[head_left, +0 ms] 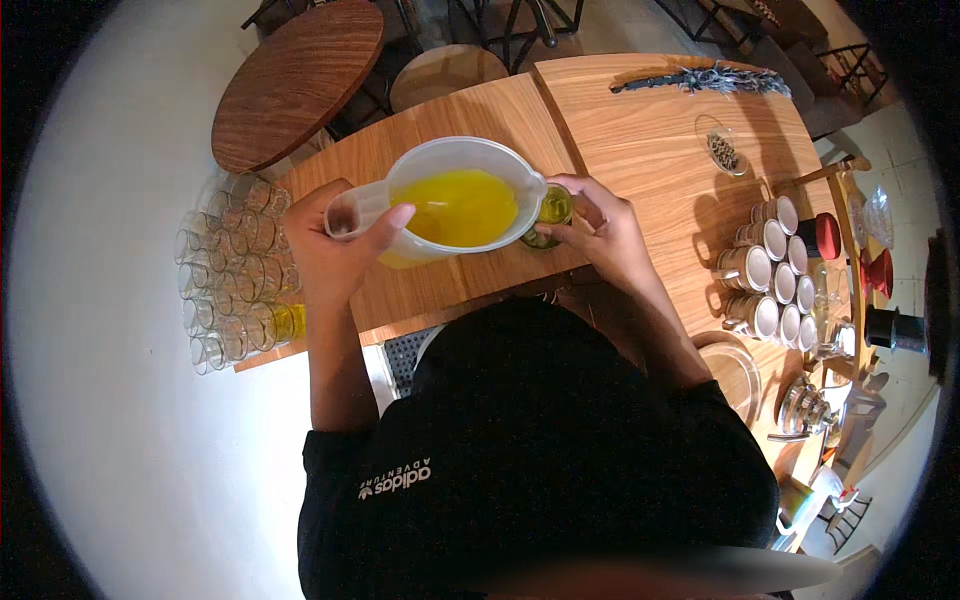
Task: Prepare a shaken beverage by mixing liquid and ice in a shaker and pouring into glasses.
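Observation:
My left hand (338, 240) is closed around the handle of a translucent white plastic pitcher (428, 160), its thumb over the top near the rim. Yellow liquid (465, 205) lies inside the pitcher, which tilts so its spout points right. At that spout, my right hand (605, 230) grips a small clear glass (554, 205) with greenish-yellow liquid in it. Spout and glass overlap in this view, so I cannot tell whether they touch or whether liquid is flowing. Both hands are over the wooden counter (400, 310).
Several clear glasses (232, 270) stand grouped on the left, with yellow liquid at their near right corner. Rows of mugs (770, 270) stand right, near a round wooden board (730, 370). Farther back are a glass dish (722, 150) of small bits and a bluish-grey sprig (720, 78).

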`<state>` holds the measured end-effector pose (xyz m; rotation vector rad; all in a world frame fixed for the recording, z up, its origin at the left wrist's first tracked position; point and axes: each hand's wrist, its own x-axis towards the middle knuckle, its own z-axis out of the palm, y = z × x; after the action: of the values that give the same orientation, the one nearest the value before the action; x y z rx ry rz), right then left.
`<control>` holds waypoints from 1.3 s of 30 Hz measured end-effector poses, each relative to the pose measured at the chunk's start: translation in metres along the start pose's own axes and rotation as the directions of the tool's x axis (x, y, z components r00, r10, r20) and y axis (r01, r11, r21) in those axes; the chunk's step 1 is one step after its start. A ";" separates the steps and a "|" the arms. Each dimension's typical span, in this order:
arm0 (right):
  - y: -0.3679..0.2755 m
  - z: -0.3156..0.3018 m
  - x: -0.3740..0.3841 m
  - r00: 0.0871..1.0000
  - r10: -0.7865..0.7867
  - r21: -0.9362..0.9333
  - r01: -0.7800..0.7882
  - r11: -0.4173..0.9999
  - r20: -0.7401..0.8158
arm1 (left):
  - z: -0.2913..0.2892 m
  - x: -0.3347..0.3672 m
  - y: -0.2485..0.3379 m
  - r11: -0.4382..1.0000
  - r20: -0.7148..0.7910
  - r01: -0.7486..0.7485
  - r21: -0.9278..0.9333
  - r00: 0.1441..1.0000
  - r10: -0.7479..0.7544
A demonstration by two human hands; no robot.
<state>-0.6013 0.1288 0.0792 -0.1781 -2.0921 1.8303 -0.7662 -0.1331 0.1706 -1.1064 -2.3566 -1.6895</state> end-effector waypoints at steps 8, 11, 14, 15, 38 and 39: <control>-0.010 -0.021 0.005 0.976 -0.194 -0.439 0.217 0.872 0.096 | 0.001 -0.005 -0.016 0.989 -0.195 -0.024 -0.147 0.981 -0.005; -0.013 -0.023 0.004 0.988 -0.111 -0.515 0.152 0.844 0.109 | 0.000 -0.007 -0.019 0.982 -0.211 -0.003 -0.187 0.977 -0.038; -0.012 -0.024 0.003 0.985 -0.123 -0.585 0.173 0.792 0.125 | 0.001 -0.008 -0.021 0.980 -0.229 -0.028 -0.197 0.973 -0.018; -0.007 -0.025 0.003 0.974 -0.185 -0.627 0.225 0.746 0.130 | 0.001 -0.008 -0.021 0.980 -0.228 -0.030 -0.199 0.974 -0.017; -0.015 -0.020 0.002 0.990 -0.140 -0.435 0.116 0.893 -0.023 | 0.002 -0.011 -0.010 0.999 -0.110 -0.041 0.024 0.993 0.043; -0.019 -0.017 0.001 0.994 -0.111 -0.422 0.101 0.901 0.000 | 0.003 -0.010 -0.008 0.999 -0.108 -0.042 0.026 0.993 0.045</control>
<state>-0.5941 0.1422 0.0993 -0.1873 -2.4039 1.2856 -0.7620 -0.1368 0.1586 -1.0270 -2.2647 -1.6590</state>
